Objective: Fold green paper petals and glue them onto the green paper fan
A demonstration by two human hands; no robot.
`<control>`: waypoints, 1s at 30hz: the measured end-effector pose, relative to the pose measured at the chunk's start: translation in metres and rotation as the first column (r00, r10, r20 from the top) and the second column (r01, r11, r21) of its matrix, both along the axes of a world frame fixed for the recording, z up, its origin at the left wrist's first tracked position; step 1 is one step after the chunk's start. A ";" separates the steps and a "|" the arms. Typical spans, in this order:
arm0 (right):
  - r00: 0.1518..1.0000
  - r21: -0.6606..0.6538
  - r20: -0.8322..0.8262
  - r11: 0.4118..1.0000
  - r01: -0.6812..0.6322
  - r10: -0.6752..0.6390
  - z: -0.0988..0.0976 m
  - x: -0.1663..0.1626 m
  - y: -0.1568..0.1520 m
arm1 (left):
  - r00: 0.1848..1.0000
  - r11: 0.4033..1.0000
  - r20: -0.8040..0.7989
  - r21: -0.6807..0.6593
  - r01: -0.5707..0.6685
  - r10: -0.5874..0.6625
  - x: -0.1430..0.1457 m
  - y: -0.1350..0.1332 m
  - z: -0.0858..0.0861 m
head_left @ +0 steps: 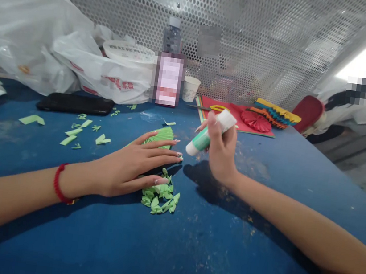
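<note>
My left hand [135, 166] lies flat with fingers stretched out over a pleated green paper fan [162, 135] on the blue table [169, 243]. A red cord circles that wrist. Just below the fingers sits a small heap of green paper scraps [160, 197]. My right hand [220, 153] is closed round a white and green glue stick [208, 132], held tilted above the table with one end pointing down towards the fan.
Green paper offcuts [76, 131] lie scattered at left near a black phone [75, 103]. White plastic bags [61, 58], a bottle [173, 34] and a paper cup [190, 88] stand along the perforated metal back wall. Red paper, scissors [211, 108] and coloured pleated fans [275, 112] lie at back right.
</note>
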State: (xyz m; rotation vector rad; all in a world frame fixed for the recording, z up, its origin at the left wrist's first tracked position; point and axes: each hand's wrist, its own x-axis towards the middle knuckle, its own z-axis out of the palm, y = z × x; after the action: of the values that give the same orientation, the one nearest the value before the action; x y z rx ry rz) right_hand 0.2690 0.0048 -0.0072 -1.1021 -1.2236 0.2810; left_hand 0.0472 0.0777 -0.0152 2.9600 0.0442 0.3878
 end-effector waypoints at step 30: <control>0.991 0.166 0.101 0.981 -0.104 0.088 -0.020 0.003 -0.005 | 0.999 0.998 -0.011 0.023 -0.053 0.053 0.002 -0.001 -0.002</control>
State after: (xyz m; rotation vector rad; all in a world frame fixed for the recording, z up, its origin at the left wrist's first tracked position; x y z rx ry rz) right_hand 0.2716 -0.0005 -0.0270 -0.9178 -1.3610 0.1956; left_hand 0.0494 0.0769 -0.0175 2.9881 0.1207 0.3807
